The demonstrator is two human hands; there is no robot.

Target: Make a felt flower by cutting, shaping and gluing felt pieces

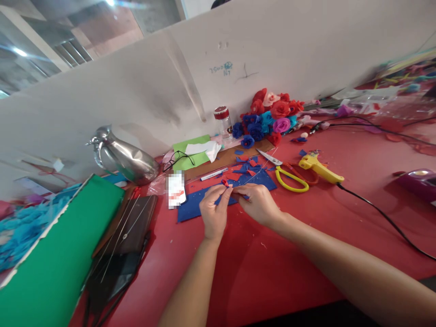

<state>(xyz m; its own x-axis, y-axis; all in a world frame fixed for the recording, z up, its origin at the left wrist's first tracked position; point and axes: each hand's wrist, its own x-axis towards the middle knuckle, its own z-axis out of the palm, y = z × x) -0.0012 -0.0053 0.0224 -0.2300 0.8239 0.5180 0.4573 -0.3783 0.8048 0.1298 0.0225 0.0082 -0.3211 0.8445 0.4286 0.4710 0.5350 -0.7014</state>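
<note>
My left hand pinches a small red-and-blue paper piece between thumb and fingertips, above the tabletop. Close against it, my right hand is closed, thumb and fingers pressed together at the lower end of that piece; what exactly lies in its fingertips is hidden. Under and behind both hands lies a blue paper sheet. Red and blue paper scraps are scattered on its far part. Scissors with yellow and red handles lie to the right, beside a yellow glue gun.
At the back stand a glass jar and a heap of paper roses. A steel jug, a phone, a white pen and glasses are left of centre. The glue gun's black cord crosses the right side.
</note>
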